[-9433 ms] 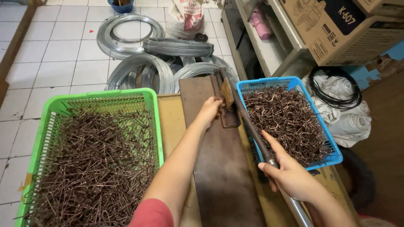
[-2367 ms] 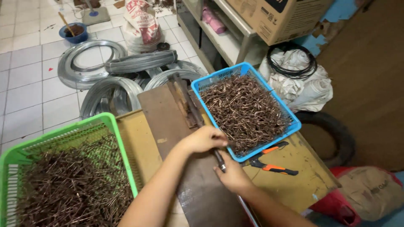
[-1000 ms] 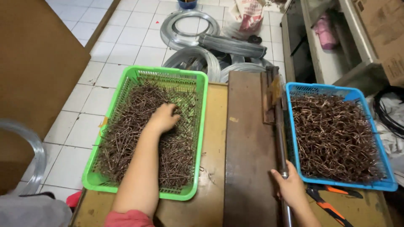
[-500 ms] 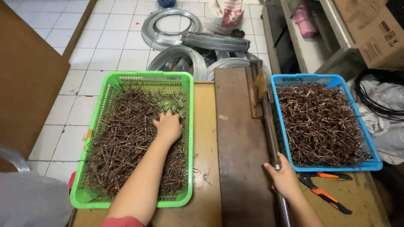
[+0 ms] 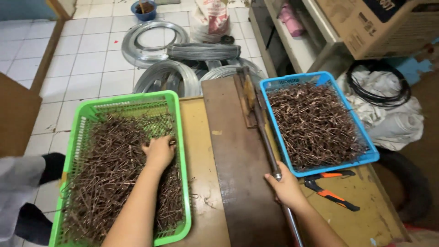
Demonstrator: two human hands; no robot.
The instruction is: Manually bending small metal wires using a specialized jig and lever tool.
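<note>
My left hand (image 5: 158,152) closes loosely on wire pieces (image 5: 114,174) in the green basket (image 5: 179,137), left of centre. My right hand (image 5: 287,186) clamps the lever (image 5: 265,137), lower middle.

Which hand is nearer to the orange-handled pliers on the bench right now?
Right. The right hand grips the long lever handle just left of the pliers. The left hand is across the bench, down among the wire pieces in the green basket.

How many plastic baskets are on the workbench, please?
2: a green basket on the left, with the left hand inside, and a blue basket on the right. None appears hidden.
</note>
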